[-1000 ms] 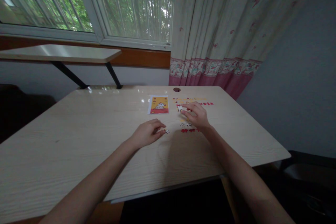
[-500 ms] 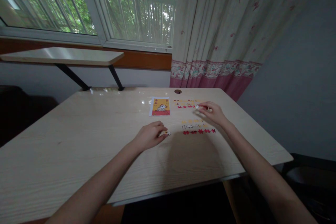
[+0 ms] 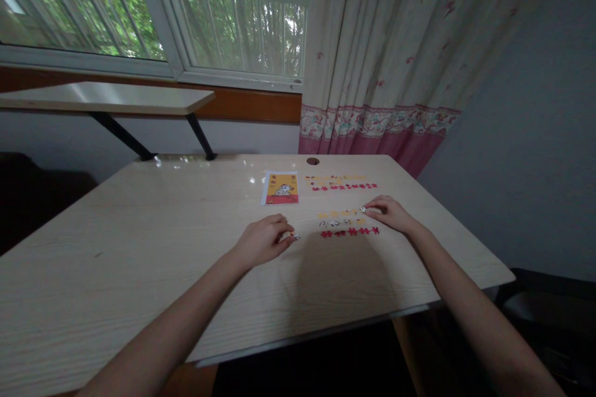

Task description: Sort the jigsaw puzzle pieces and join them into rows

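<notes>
Taking the picture card (image 3: pixel 284 188) on the bench (image 3: pixel 153 248) as the landmark, the right hand (image 3: pixel 390 213) is to its right and a little nearer the person, its grip pinched, thumb against fingertips, on a small white piece (image 3: pixel 364 210); whether that piece touches the bench is too small to tell. The left hand (image 3: pixel 263 240) rests just nearer the person than the card, its grip closed around at least one pale piece (image 3: pixel 297 236) that pokes out past the fingertips; how many more the fingers hide cannot be told. Right of the card and nearer the person run a yellow row (image 3: pixel 336 214), a white-and-dark row (image 3: pixel 334 223) and a near red row (image 3: pixel 349 232); directly right of it sits a farther group, ending in a far red row (image 3: pixel 345 187). The pieces look like thin jigsaw card: probably very light, fairly stiff, easily slid on the smooth top, with knobs that could bend. Opposite edges, taken between thumb and fingertip without squeezing hard, seem the best hold.
</notes>
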Motion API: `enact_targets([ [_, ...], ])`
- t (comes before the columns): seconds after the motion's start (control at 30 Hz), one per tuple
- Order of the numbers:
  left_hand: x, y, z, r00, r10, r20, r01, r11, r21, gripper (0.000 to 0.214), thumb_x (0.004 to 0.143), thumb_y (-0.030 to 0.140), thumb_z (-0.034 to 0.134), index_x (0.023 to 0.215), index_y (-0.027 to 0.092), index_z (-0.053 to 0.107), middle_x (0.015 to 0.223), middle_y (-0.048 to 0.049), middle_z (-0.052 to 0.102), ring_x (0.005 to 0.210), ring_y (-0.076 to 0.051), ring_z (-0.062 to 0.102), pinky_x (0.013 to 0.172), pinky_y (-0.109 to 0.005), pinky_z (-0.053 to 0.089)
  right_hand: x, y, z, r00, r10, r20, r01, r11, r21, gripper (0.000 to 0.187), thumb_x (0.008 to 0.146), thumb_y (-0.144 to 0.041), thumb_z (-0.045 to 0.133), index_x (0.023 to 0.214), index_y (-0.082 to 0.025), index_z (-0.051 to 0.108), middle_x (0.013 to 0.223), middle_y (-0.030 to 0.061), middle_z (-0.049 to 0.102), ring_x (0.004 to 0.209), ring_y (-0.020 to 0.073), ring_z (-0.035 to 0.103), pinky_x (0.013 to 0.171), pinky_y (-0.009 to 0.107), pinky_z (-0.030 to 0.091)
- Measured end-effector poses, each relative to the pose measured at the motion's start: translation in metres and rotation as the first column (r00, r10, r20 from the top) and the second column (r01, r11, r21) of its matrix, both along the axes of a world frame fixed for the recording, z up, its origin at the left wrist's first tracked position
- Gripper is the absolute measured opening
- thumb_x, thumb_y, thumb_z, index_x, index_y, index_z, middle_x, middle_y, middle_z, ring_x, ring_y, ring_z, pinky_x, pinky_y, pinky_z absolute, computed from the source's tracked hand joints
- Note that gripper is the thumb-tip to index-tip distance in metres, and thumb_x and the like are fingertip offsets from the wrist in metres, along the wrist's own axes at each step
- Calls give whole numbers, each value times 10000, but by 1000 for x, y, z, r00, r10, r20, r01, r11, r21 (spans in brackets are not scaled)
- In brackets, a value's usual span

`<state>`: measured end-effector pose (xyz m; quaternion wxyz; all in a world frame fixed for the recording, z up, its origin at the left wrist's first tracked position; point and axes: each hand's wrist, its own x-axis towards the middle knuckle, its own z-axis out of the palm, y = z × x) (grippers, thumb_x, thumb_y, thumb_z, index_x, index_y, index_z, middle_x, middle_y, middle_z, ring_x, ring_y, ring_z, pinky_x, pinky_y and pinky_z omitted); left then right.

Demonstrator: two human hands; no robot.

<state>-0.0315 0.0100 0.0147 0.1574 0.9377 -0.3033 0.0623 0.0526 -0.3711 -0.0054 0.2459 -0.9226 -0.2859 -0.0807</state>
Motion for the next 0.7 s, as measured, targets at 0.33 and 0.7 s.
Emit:
enact_targets([
  [0.33,-1,-3,-1,1000,19,14,-19,999,41,228,834,312,448,965,226,615,936,-41,590,894,-188,567,715,-290,461,-1,-1,-3,999,-32,1,32,999,-6,291,780,-444,568,930,-219,678,863,75,635,826,205,566,786,374,430],
  [0.7,0,-1,0,998,-41,41,43,998,-50,196,838,314,474,915,206,619,840,-37,603,793,-163,566,675,-269,461,-12,38,25,993,32,112,-32,999,2,220,808,-364,560,937,-218,662,912,69,614,891,196,554,826,362,426],
])
